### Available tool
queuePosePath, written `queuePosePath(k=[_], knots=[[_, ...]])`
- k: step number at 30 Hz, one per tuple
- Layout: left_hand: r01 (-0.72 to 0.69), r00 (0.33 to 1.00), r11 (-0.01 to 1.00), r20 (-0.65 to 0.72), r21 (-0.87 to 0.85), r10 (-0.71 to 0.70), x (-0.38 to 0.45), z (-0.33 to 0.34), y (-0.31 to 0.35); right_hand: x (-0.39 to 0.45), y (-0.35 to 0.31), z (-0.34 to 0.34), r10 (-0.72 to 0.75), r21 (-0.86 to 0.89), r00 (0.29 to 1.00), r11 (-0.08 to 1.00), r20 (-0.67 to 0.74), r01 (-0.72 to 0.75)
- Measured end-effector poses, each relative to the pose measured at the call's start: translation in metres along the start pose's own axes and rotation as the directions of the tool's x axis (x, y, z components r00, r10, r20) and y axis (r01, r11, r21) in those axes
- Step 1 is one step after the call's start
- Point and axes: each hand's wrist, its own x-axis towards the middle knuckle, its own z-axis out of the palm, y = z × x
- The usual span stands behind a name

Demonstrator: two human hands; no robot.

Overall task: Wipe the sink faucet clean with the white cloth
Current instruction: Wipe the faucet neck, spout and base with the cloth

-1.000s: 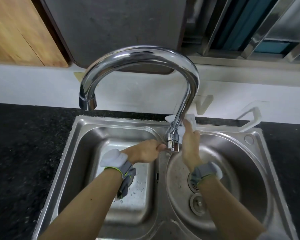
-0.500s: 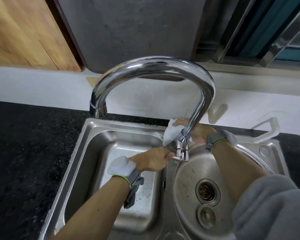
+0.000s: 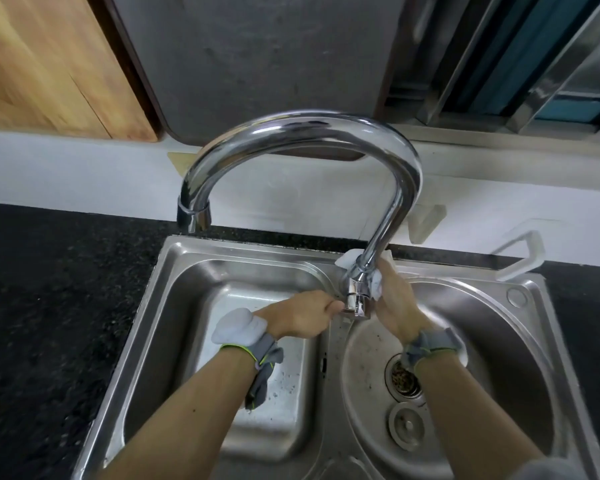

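While both forearms reach up from the bottom edge, each wearing a grey wrist strap, the left hand lies over the divider of the steel sink, fingers curled, its fingertips pinching the base of the faucet from the left. Whether they actually close round the base fitting is partly hidden by the metal. On the other side, the right hand holds the white cloth against the lower stem, fingers wrapped round it, so that cloth shows on both sides of the pipe just above the base. Below that wrist lies the round basin's drain, with flecks of dirt on the steel around it. Beyond the hands, the chrome spout arches up and leftward, its outlet hanging over the sink's back-left rim. Black speckled countertop flanks the sink, and behind it a wooden board leans against the wall.
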Motion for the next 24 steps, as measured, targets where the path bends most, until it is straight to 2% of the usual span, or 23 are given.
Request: queuePosePath(k=[3,5,7,14,17,19,21,24], knots=[[-0.017,1.0,1.0,-0.001,0.016,0.017,0.001,0.001,0.0,-0.01,0.013,0.01,-0.013,-0.011,0.995,1.0,-0.096,0.012],[-0.027,1.0,0.999,-0.015,0.032,0.028,0.001,0.002,-0.001,-0.021,0.019,0.014,-0.02,-0.112,0.977,0.994,-0.21,-0.003],[-0.035,0.999,0.999,-0.026,0.034,0.036,0.002,0.003,-0.002,-0.035,0.027,0.019,-0.096,-0.224,0.956,0.974,-0.279,0.032],[-0.042,0.998,0.999,-0.034,0.026,0.043,0.005,0.004,-0.002,-0.071,0.052,0.023,-0.303,-0.51,0.922,0.848,-0.242,0.145],[-0.027,0.999,0.999,-0.041,0.033,0.028,0.004,0.004,-0.001,-0.075,0.054,0.032,-0.391,-0.574,0.895,0.792,-0.215,0.208],[-0.013,0.999,0.999,-0.045,0.037,0.014,0.005,0.005,-0.002,-0.074,0.048,0.034,-0.318,-0.459,0.913,0.871,-0.257,0.174],[0.0,0.999,0.999,-0.045,0.035,0.001,0.004,0.006,-0.002,-0.07,0.037,0.031,-0.224,-0.249,0.931,0.956,-0.29,0.152],[0.016,0.998,1.0,-0.053,0.015,-0.015,0.003,0.008,-0.002,-0.063,0.013,0.026,-0.216,-0.136,0.934,0.974,-0.286,0.183]])
